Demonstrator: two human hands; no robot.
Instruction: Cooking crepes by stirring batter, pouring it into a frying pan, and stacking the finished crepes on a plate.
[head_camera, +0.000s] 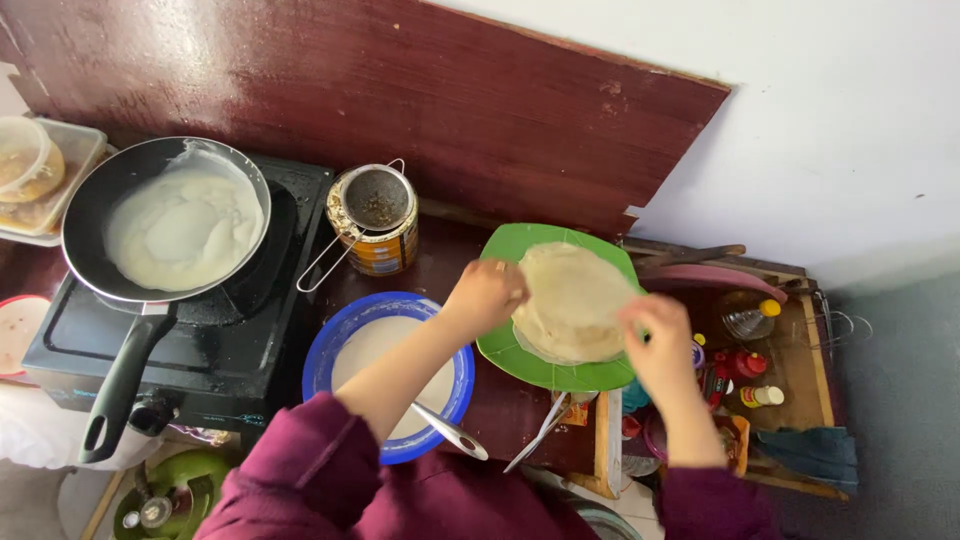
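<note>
Single head-worn view, looking steeply down from above the person's shoulders, facing the dark red wall panel (400, 90), near enough to fill the frame from stove (230, 340) to green plate (540, 365), hands central

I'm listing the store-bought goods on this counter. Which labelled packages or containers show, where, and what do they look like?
Tin can: behind the blue bowl, right of the stove; round, yellow-orange label, metal strainer resting on top.
Small bottles: wooden tray right of the green plate; red and clear, yellow caps.
No signs or screens.
</note>
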